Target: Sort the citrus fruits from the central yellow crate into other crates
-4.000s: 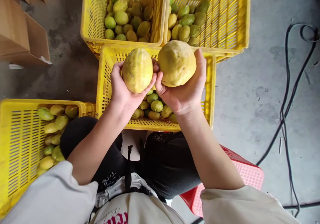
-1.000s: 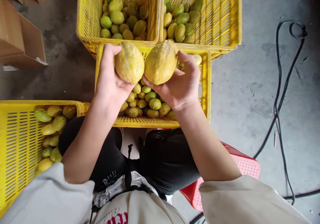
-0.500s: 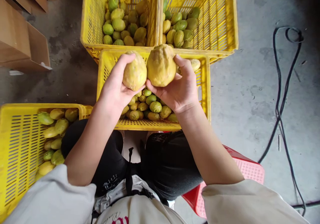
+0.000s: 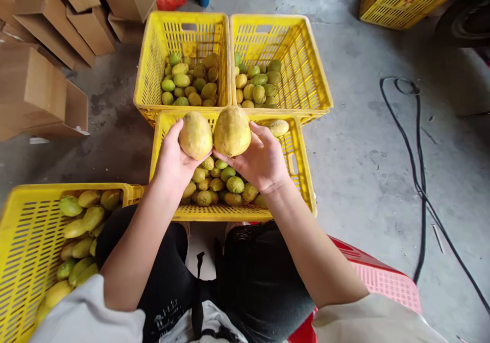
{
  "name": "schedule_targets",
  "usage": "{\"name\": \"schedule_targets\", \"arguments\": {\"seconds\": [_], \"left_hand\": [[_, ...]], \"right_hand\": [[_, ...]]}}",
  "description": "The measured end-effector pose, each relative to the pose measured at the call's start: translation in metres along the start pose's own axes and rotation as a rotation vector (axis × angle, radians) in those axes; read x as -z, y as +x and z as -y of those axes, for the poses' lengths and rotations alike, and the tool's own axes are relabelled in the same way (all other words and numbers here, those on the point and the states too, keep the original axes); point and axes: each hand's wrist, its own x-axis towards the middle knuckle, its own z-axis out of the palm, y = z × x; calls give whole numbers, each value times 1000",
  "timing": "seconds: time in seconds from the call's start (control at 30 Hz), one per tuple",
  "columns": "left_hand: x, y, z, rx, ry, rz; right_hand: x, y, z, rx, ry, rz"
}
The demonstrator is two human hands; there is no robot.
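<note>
My left hand (image 4: pixel 174 162) holds a yellow oval fruit (image 4: pixel 195 136), its thumb along the left side and fingers underneath. A larger, rounder yellow fruit (image 4: pixel 232 131) rests in my right hand (image 4: pixel 264 159), with the thumb at its right side. The two fruits are side by side, almost touching, above the near yellow crate (image 4: pixel 310 179). Green and yellow fruits (image 4: pixel 235 184) lie in that crate beneath my hands. One pale yellow fruit (image 4: pixel 278 127) sits near its back right corner.
Two yellow crates (image 4: pixel 281 20) with fruits stand behind the near one. Another fruit crate (image 4: pixel 28 230) is at the left. Cardboard boxes (image 4: pixel 44 85) fill the back left. A black cable (image 4: pixel 421 179) lies on the floor at the right, and a red stool (image 4: pixel 386 282) is beneath me.
The view has tilted up, showing more of the back area. Both hands still hold their fruits, and the larger fruit has been turned, showing a smoother side.
</note>
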Motion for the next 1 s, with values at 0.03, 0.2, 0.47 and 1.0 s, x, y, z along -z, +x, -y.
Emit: {"name": "schedule_targets", "arguments": {"seconds": [0.03, 0.2, 0.47, 1.0], "left_hand": [[0, 0, 1, 22, -1, -12], [-4, -7, 5, 138, -62, -128], [-7, -15, 2, 144, -142, -203], [-11, -1, 12, 230, -19, -115]], "right_hand": [[-1, 1, 0, -18, -2, -28], [-1, 6, -4, -264, 52, -229], [10, 48, -19, -298, -157, -328], [53, 62, 16, 21, -888, -97]]}}
